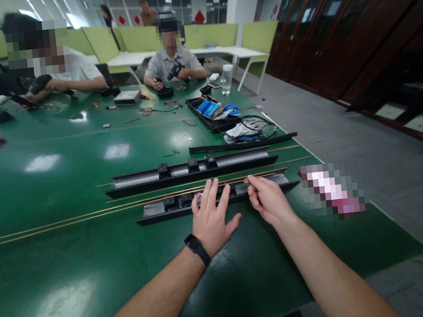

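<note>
Rods lying from nine to three o'clock over the near rail are pinched in closed fingertips of the right hand, while the left hand is splayed, any hold indiscernible, and bowing toward nine o'clock should be prevented by level support.

I see, on my feed, a black watch worn at the wrist of the left hand, its dark face rounded and roughly rectangular, its black band plain. Left forearm, right forearm and right hand are all bare.
</note>
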Demonstrator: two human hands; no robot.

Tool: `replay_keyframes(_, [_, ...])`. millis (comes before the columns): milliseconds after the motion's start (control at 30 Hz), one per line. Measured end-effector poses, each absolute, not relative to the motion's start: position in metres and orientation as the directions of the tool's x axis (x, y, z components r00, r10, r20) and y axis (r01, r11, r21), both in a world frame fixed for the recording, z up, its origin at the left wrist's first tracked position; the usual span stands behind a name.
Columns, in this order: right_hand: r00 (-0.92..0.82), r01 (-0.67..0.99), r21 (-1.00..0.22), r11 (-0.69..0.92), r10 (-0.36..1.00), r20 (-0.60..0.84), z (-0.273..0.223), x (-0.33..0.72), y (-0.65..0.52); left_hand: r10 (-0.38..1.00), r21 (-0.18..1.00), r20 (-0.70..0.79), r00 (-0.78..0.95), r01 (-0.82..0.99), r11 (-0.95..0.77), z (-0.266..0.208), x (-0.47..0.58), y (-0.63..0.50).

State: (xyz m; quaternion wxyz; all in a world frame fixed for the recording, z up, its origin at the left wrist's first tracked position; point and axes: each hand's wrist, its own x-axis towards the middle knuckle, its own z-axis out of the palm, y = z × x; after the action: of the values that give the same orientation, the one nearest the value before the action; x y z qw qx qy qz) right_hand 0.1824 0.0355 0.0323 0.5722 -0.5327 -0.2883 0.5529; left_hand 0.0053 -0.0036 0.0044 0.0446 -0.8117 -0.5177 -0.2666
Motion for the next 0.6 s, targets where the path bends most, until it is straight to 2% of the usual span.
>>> replay_keyframes(233, [0.277, -0.345, -0.924, -0.166, 0.922, -0.269, 0.0345, 0.1818, 0.0356, 0.817, 0.210, 0.482, 0.317, 0.863, -0.459, 0.0031, 0.0064, -0.0030])
replay_keyframes(600, [0.220, -0.311, -0.933, -0.181, 0.941, -0.256, 0.0324, 0.1815, 0.0350, 0.823, 0.217, 0.470, 0.320, 0.862, -0.459, 0.0039, 0.0061, -0.0035])
